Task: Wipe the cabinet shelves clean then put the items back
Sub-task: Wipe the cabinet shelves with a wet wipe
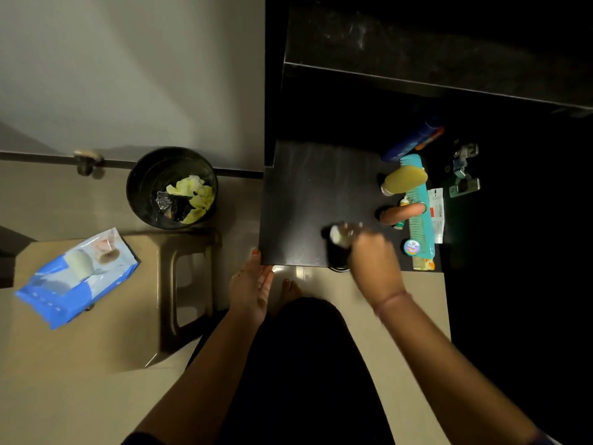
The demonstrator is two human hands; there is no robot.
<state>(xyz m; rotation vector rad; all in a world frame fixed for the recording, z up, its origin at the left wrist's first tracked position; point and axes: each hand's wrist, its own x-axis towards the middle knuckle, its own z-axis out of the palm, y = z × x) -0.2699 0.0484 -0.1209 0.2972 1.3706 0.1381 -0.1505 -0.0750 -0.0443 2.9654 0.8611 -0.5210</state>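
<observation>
From the head view, a black bin [172,187] at centre left holds crumpled yellow-green scraps and a bit of clear wrapping. A blue wipes pack [77,277] lies on a beige stool [134,316] at lower left.

The dark shelf [308,200] fills the centre, its far right lost in shadow. Along its right side lie a teal comb [418,213], a yellow bottle [405,179], a dark blue tube [414,139], a brown bottle [401,213], a small round tin [411,246] and a white sachet [437,215]. A metal hinge [463,170] shows further right.

The right hand [372,261] is motion-blurred, fingers curled over a pale wad, seemingly a wipe [337,234], pressed on the shelf. The left hand [252,284] lies open, fingers touching the shelf's near left corner.
</observation>
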